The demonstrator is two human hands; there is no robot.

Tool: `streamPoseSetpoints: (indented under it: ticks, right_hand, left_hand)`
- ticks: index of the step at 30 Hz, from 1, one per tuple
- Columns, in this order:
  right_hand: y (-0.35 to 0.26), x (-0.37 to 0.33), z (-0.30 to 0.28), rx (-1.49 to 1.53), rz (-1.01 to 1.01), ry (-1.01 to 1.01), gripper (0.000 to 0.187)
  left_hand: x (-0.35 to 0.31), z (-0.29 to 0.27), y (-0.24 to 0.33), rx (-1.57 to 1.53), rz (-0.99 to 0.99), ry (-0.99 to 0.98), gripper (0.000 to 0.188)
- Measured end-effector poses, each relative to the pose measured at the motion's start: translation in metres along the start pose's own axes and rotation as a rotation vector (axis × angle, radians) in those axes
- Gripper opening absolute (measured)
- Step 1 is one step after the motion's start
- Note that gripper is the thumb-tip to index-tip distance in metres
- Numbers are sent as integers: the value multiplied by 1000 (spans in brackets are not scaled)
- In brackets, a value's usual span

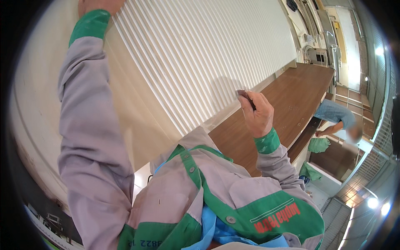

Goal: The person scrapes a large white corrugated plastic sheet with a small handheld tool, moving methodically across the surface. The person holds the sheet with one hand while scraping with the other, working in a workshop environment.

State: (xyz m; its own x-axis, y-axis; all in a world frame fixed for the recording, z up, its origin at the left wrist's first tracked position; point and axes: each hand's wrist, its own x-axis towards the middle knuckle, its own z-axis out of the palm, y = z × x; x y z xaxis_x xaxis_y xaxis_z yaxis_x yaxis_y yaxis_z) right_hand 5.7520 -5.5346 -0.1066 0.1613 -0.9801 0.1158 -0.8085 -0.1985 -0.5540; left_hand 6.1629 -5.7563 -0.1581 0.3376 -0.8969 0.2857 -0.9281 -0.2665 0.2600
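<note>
A large white panel with parallel raised ribs [204,54] fills the upper middle of the head view. My right hand [260,114] is closed in a pinch around a small dark brown flat piece [242,93], held at the panel's near right edge. Whether the piece touches the ribs I cannot tell, and its exact kind does not show. My left arm reaches far forward over the smooth cream surface beside the ribs. At the top edge, my left hand [100,5] is cut off by the picture, so its fingers are hidden.
A brown wood-grain board [287,104] lies right of the ribbed panel, under my right arm. Beyond it, another person [335,114] in blue bends over. Green cloth [318,144] hangs near that person. A grey box [318,56] stands at the far right.
</note>
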Motion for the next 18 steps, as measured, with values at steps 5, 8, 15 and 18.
streamPoseSetpoints:
  ticks: [5, 8, 15, 18]
  right_hand:
    - [-3, -18, -2, -9, 75, 44, 16]
    - [-1, -19, 3, 25, 72, 54, 15]
    - [-4, 7, 20, -55, 10, 31, 13]
    - [-14, 58, 44, -144, -140, 71, 14]
  left_hand:
    - [3, 12, -5, 27, 38, 13, 75]
    - [-9, 7, -12, 62, 138, -26, 78]
    - [-65, -16, -38, -1, 175, -20, 85]
    - [-65, -24, -36, -33, 123, -46, 83]
